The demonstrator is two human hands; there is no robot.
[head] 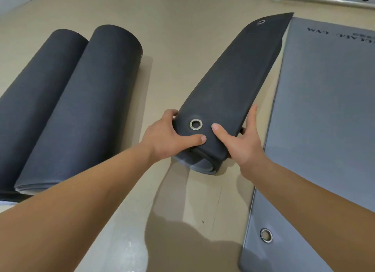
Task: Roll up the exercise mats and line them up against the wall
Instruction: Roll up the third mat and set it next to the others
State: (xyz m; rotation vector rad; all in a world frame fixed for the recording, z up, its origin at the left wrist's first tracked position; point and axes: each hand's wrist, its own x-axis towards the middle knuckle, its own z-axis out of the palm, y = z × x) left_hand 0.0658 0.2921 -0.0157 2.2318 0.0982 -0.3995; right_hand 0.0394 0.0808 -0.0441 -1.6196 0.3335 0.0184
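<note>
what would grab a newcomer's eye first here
Dead centre, the left hand and right hand grip the near end of a dark rolled mat with a metal eyelet. On the floor to the left lie a second rolled mat and a third rolled mat, side by side; a flat grey mat spreads on the right.

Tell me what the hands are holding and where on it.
Both hands hold the rolled mat at its near end: the left hand on its left side, the right hand on its right side, thumbs on top beside the eyelet.
</note>
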